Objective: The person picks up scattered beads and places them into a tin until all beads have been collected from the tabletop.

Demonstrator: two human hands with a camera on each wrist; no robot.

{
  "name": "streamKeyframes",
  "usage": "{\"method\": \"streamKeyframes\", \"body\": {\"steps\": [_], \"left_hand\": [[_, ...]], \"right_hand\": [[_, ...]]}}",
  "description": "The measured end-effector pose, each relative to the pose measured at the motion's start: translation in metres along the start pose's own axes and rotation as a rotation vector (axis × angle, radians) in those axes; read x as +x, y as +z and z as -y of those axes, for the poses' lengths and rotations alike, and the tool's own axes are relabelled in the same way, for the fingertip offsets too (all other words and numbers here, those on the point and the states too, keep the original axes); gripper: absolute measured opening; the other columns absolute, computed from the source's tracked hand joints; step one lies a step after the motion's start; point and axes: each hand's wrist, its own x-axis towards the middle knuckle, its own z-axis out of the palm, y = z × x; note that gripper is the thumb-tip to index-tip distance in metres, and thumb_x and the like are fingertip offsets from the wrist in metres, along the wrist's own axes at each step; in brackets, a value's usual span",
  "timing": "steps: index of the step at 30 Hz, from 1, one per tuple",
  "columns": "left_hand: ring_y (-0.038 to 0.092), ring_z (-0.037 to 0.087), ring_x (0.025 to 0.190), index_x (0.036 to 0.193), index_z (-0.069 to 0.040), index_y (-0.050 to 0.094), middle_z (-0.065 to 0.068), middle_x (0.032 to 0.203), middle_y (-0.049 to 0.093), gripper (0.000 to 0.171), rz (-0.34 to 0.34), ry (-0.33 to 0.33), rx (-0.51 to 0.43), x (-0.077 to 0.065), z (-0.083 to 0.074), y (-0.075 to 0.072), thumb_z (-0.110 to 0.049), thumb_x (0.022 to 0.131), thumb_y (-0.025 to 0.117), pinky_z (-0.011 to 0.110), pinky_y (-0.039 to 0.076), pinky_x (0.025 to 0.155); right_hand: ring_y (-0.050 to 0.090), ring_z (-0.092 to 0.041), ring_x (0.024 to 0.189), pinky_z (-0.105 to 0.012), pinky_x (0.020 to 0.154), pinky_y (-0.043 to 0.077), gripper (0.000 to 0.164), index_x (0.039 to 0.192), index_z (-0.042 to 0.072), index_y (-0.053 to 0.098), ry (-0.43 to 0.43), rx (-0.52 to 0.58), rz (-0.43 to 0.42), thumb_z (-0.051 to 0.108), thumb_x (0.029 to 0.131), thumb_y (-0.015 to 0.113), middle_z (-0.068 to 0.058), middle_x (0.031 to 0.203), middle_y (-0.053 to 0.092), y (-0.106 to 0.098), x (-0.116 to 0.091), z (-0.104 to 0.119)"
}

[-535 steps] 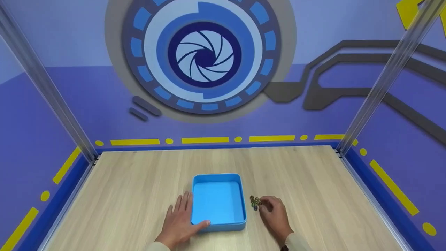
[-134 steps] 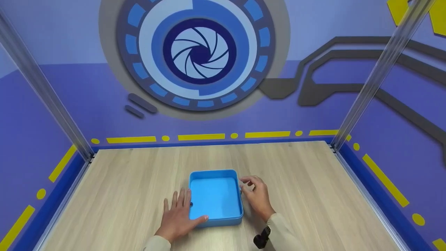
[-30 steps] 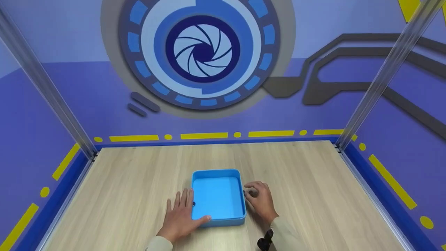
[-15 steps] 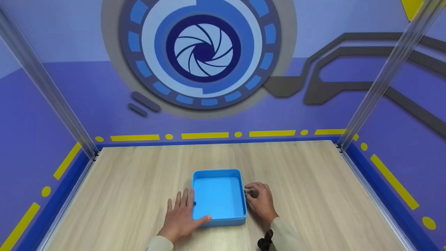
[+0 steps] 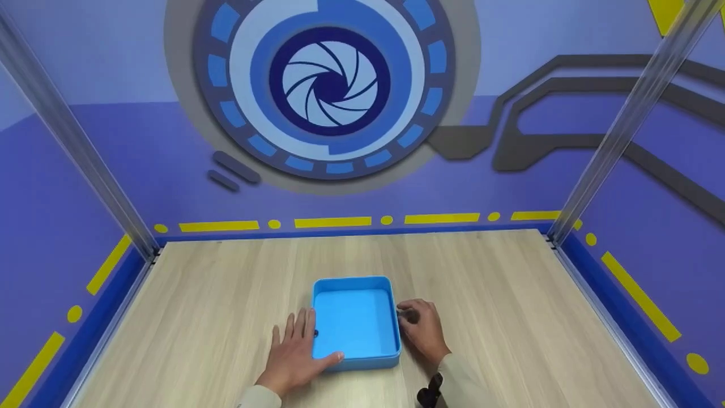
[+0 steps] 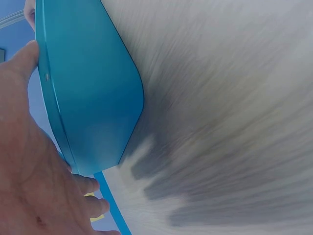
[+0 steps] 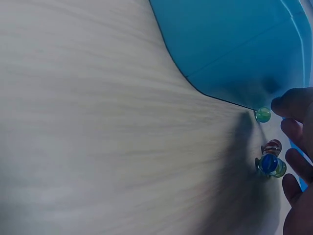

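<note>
Over the last half second little had shifted: the gap between the thumb and index finger of the right hand [image 5: 422, 328] looked slightly narrower, and the left hand [image 5: 294, 357] had stayed put. Some eighteen seconds earlier, the right hand had been farther from the blue square box [image 5: 357, 323]; it was now just beside the box's right wall. For the work in hand, this suggested fine fingering of marbles while the left hand steadied the box.

The right wrist view showed a green marble [image 7: 263, 114] at the foot of the box, just beside a fingertip. A blue marble [image 7: 269, 164] and a reddish marble [image 7: 273, 147] clustered near the other fingers. The right fingers were bent; whether they pinched anything, I could not tell. The left fingers lay extended along the left wall, thumb at the near rim, grasping nothing. The box sat on the table [image 5: 226, 294], between both hands.
</note>
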Motion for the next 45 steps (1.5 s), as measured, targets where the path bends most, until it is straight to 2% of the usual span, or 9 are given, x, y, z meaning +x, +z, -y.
{"method": "streamKeyframes", "body": {"steps": [8, 19, 28, 36, 45], "left_hand": [[0.018, 0.042, 0.148, 0.155, -0.009, 0.019, 0.017, 0.16, 0.022, 0.115, -0.008, 0.004, 0.005, -0.0001, 0.0, -0.0008, -0.082, 0.074, 0.053, 0.07, 0.01, 0.112], [0.019, 0.042, 0.147, 0.155, -0.008, 0.019, 0.017, 0.16, 0.022, 0.115, -0.005, 0.006, 0.006, -0.0002, 0.0004, -0.0015, -0.083, 0.074, 0.052, 0.07, 0.01, 0.112], [0.016, 0.041, 0.148, 0.155, -0.009, 0.017, 0.016, 0.161, 0.02, 0.114, -0.002, 0.006, -0.005, 0.001, 0.0004, -0.001, -0.081, 0.074, 0.053, 0.069, 0.008, 0.112], [0.016, 0.041, 0.148, 0.155, -0.009, 0.017, 0.015, 0.161, 0.019, 0.116, 0.015, -0.004, -0.008, -0.0003, 0.0, -0.0005, -0.083, 0.073, 0.052, 0.07, 0.008, 0.112], [0.016, 0.041, 0.148, 0.155, -0.009, 0.017, 0.016, 0.161, 0.019, 0.116, 0.01, 0.004, 0.002, -0.0004, 0.0009, -0.0008, -0.084, 0.073, 0.051, 0.07, 0.008, 0.112]], "right_hand": [[0.055, -0.016, 0.103, -0.042, 0.093, 0.048, 0.02, 0.102, 0.015, 0.071, 0.028, 0.01, -0.013, 0.007, 0.083, 0.072, 0.001, 0.103, 0.067, 0.0004, 0.0014, 0.0013], [0.055, -0.016, 0.102, -0.041, 0.092, 0.046, 0.02, 0.101, 0.017, 0.071, 0.02, -0.025, -0.008, 0.008, 0.084, 0.073, 0.002, 0.102, 0.067, 0.0024, 0.0035, -0.0006], [0.054, -0.017, 0.103, -0.048, 0.094, 0.038, 0.022, 0.1, 0.018, 0.072, -0.006, -0.05, -0.005, 0.007, 0.082, 0.071, 0.003, 0.102, 0.068, 0.0046, 0.0057, -0.0043], [0.055, -0.018, 0.104, -0.046, 0.091, 0.037, 0.022, 0.1, 0.021, 0.072, 0.0, -0.071, -0.001, 0.008, 0.081, 0.072, 0.003, 0.103, 0.068, 0.0055, 0.0063, -0.0039], [0.056, -0.022, 0.105, -0.044, 0.089, 0.036, 0.02, 0.1, 0.017, 0.073, -0.01, -0.087, 0.001, 0.008, 0.082, 0.072, 0.0, 0.104, 0.069, 0.0075, 0.0053, -0.0047]]}}
